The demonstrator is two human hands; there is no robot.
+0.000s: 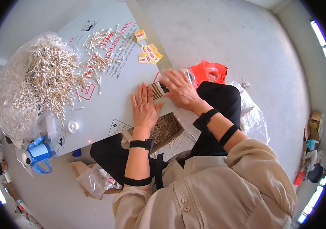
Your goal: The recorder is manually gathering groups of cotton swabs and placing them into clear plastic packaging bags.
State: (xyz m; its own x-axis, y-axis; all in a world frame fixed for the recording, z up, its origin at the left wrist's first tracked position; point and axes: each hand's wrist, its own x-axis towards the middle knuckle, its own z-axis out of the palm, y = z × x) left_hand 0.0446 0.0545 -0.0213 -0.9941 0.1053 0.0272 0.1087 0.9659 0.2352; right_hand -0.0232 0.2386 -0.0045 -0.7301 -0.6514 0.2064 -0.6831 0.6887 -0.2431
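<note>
A row of cotton swabs (156, 91) lies side by side between my hands, near the table's right edge. My left hand (145, 108) rests flat at the row's left end, fingers stretched out and thumb apart. At the opposite end is my right hand (182, 91), its fingers extended and slightly blurred, beside a dark strip I cannot identify. Further left, a large clear plastic bag (4, 87) spills a heap of loose swabs (50, 74) onto the table. Scattered swabs (99, 63) reach toward the middle. Several small yellow-and-white packets (150, 54) lie beyond my hands.
Below the table edge sits an open cardboard box (166, 129) of brownish sticks, by my lap. A small white round container (73, 126) and a blue bottle (39, 152) stand front left. Red plastic bag (208, 71) and white-filled clear bag (251, 114) are to the right.
</note>
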